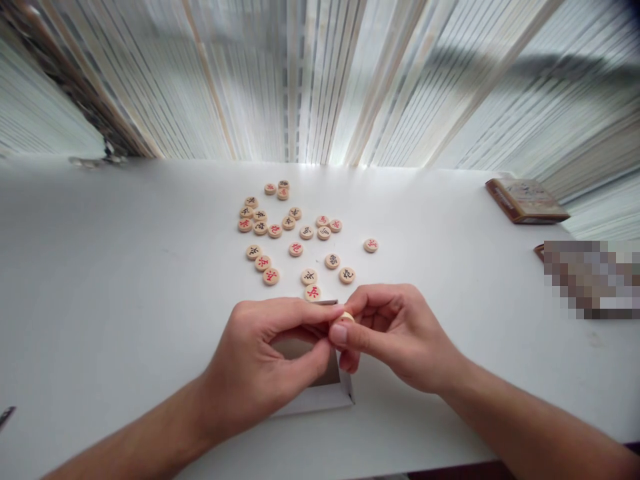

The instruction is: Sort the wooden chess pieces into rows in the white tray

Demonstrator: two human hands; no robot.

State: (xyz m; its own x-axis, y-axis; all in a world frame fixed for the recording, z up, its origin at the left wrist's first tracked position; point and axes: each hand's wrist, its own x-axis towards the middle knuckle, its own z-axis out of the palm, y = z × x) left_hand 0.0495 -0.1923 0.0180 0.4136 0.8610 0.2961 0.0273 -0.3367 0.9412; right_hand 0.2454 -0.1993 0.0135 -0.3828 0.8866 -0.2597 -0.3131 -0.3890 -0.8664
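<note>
My right hand [400, 333] pinches a round, pale wooden Chinese chess piece [347, 317] between thumb and fingers; most of it is hidden. The fingertips of my left hand [270, 353] close on the same piece from the left. Both hands are above an open, shallow box [320, 399] with white walls and a grey-brown inside, largely covered by my left hand. Just beyond the box lies a piece with a red character [313, 293], touching one with a black character [309, 276]. Farther back, several more pieces [261, 227] with red or black characters lie scattered, character side up.
The white table [125, 280] reaches back to a striped curtain [320, 80]. At the right lie a brown box-like thing [527, 200] and a second item [590, 280], blurred out by pixels. A small dark object [7, 417] shows at the left edge.
</note>
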